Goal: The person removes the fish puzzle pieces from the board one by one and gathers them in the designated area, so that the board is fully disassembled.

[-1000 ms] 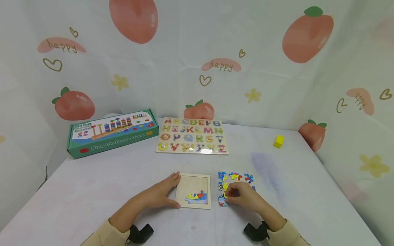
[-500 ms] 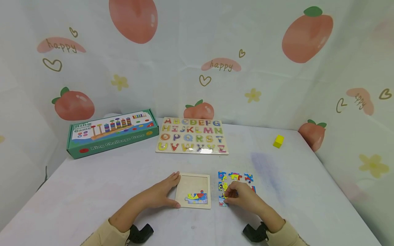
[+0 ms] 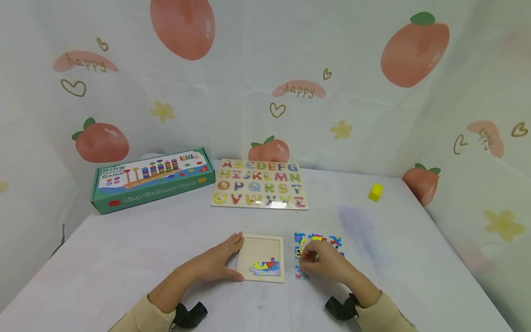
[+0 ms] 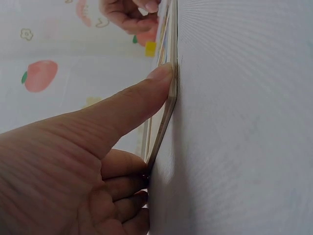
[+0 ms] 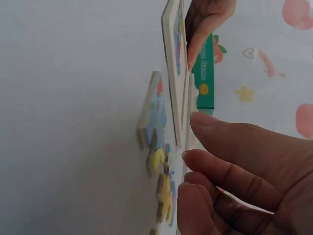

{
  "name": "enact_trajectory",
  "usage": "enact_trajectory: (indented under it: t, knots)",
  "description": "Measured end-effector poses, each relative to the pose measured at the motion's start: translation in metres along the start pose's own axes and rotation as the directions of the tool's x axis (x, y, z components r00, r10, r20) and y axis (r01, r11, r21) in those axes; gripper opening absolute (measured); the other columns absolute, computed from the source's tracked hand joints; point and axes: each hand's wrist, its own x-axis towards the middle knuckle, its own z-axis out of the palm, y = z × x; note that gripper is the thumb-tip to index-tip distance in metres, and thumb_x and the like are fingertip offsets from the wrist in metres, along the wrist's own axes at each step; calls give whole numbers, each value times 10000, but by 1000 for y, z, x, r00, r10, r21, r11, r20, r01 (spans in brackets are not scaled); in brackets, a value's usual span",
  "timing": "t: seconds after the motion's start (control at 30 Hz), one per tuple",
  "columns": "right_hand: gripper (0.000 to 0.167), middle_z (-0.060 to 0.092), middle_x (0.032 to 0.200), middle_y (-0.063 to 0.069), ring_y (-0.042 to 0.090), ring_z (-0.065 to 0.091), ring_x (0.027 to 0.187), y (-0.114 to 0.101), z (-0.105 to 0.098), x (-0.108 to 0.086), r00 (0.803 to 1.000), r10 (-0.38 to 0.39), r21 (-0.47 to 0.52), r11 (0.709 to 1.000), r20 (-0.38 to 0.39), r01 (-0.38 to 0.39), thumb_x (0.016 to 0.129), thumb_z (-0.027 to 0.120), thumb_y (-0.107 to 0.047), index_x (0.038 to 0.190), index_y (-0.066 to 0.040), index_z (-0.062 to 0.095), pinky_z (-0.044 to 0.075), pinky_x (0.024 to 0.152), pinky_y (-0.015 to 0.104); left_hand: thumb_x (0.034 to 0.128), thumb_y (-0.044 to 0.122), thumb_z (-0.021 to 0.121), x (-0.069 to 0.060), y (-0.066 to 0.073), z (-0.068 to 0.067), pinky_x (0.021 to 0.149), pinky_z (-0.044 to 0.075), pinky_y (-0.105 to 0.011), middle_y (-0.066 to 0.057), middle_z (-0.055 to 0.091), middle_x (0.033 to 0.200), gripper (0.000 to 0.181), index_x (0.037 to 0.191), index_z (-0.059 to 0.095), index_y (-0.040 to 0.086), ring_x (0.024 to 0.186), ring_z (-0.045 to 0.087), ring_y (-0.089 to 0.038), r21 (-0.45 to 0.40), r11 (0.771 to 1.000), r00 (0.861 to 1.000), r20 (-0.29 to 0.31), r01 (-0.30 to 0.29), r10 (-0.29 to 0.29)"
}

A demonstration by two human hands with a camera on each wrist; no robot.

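Observation:
My left hand (image 3: 213, 262) holds the left side of a square wooden puzzle tray (image 3: 260, 248), its thumb at the near corner and its fingers along the far left edge. Several joined puzzle pieces (image 3: 267, 268) lie in the tray's lower right part. Just right of the tray, my right hand (image 3: 325, 262) hovers over loose puzzle pieces (image 3: 335, 240) and hides some of them. In the right wrist view, a gap shows between its thumb (image 5: 210, 128) and bent fingers, with nothing between them. A light blue corner piece (image 5: 154, 110) lies just beyond the fingertips.
A wooden alphabet board (image 3: 259, 184) lies at the back middle of the white-covered table. Left of it is a green Ring Challenge Game box (image 3: 153, 180). A yellow block (image 3: 375, 192) stands at the back right. Patterned cloth hangs behind.
My right hand has lifted slightly and shifted a little left over the loose pieces. My left hand and the tray stay in place. The head view has tilted slightly.

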Motion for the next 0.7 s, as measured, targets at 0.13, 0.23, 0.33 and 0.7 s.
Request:
enact_trajectory:
  t: [0.13,0.23,0.33,0.7]
  knots:
    - [139,567,730,-68,10,493,671,-5,0,10,1000,-24,4,1000,15,24,776,749,-161,813,-84,639,458,586,171,702,353,796,1,0,1,1145,199,-501,-144,186,1553,968,1433,293,-32,1446,127,-315,-3,1000,1000,6,-10,10]
    - [149,560,745,-59,52,495,681,-13,1,19,999,0,24,1000,52,-1,790,740,-172,850,-82,638,447,571,179,704,359,793,2,0,2,1144,201,-501,-140,186,1554,966,1434,293,-29,1447,127,-310,4,1000,1000,8,-11,11]
    - [159,565,783,-39,94,500,705,-23,4,29,996,12,38,999,89,-15,793,738,-169,886,-86,638,442,571,181,704,359,793,2,0,1,1144,201,-500,-138,185,1554,965,1434,294,-27,1448,125,-307,6,1000,1000,10,-10,10]
    - [245,583,859,-10,113,503,713,-54,22,60,968,23,36,999,250,-33,762,768,-154,960,-77,646,434,592,184,712,377,786,0,5,-3,1146,206,-497,-143,197,1550,954,1430,306,-29,1443,148,-311,39,999,999,20,24,-25]
